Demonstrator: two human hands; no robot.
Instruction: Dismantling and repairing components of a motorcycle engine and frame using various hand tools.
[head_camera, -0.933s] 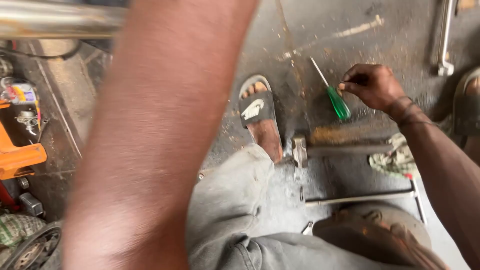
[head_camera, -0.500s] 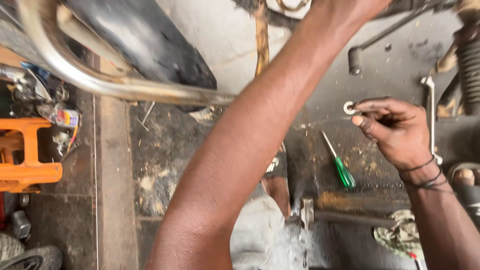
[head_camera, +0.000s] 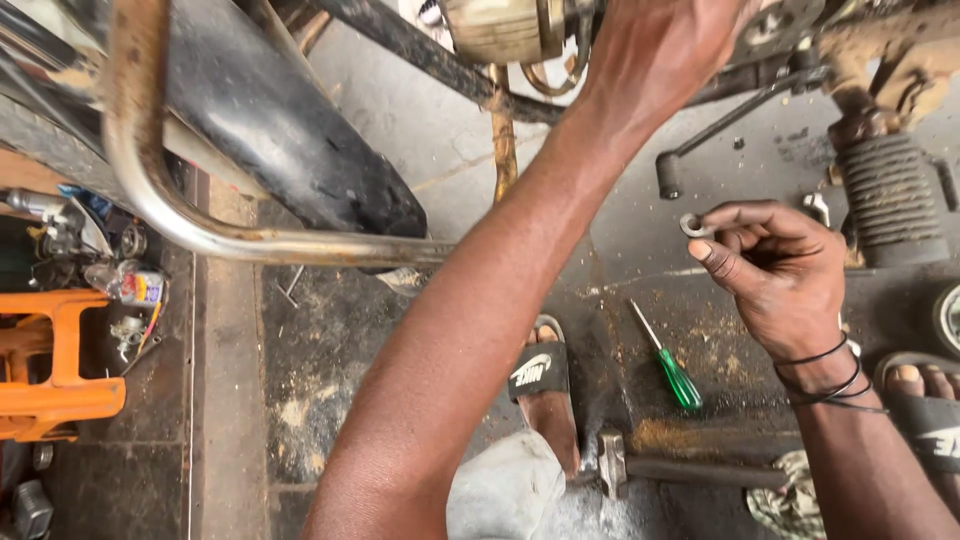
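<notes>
Knee cloth, grey and dusty (head_camera: 505, 490), sits closest to me at the bottom. Just past it my foot in a black sandal (head_camera: 542, 385) stands on the dirty dark concrete floor (head_camera: 330, 400). Beside the foot lies a hammer with a rusty metal head (head_camera: 612, 462), its long handle pointing right. A thin screwdriver with a green plastic handle (head_camera: 672, 365) lies on the floor a little farther on, near my right wrist. My other sandal (head_camera: 925, 405) shows at the right edge.

My right hand (head_camera: 785, 275) hovers above the floor with black bands round the wrist. Its thumb and first finger pinch a small grey metal ring washer (head_camera: 692, 224), and the other fingers are curled in. The washer is up in the air at the fingertips, touching nothing else.

On the left stands an orange metal stand (head_camera: 50, 370), with small bottles and bits (head_camera: 125, 285) jumbled next to it. I cannot tell what is inside them.

My left arm stretches up across the middle. My left hand (head_camera: 665, 50) reaches the brassy round hub (head_camera: 495, 28) under the motorbike at the top, and I cannot tell if it grips or only touches. A bent chrome metal tube (head_camera: 170, 215) and a black curved mudguard (head_camera: 270, 130) sit up on the left. A black ribbed rubber boot (head_camera: 890, 200) hangs at the far right.
</notes>
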